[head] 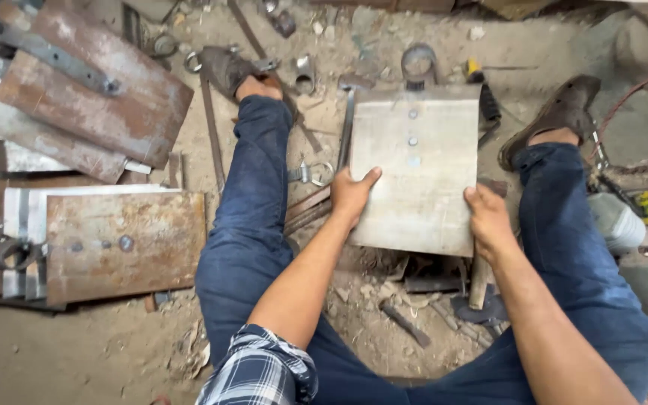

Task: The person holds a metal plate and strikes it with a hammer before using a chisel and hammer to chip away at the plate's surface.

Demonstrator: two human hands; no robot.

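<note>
Both hands are gripping the steel plate [414,169], one on each side edge near its close end. Left hand [351,193] is clamping the left edge, thumb lying on the top face, fingers wrapping underneath. Right hand [487,217] is clamping the right edge lower down, thumb on top, fingers hidden below.

Plate is sitting between the person's spread knees, reaching away from the hands toward the feet, face up and roughly level. Three small rivet heads are running down its centre line near the far end. A metal ring [418,64] is sticking out past the far edge; can't tell how it's fixed on.

A hammer [348,120] is lying on the dirt just beside the plate's left edge, just beyond the left hand. A wooden handle [478,281] is poking out under the plate's near right corner, right below the right hand.

Rusty plates [114,244] are stacking up well to the left, beyond the left leg.
</note>
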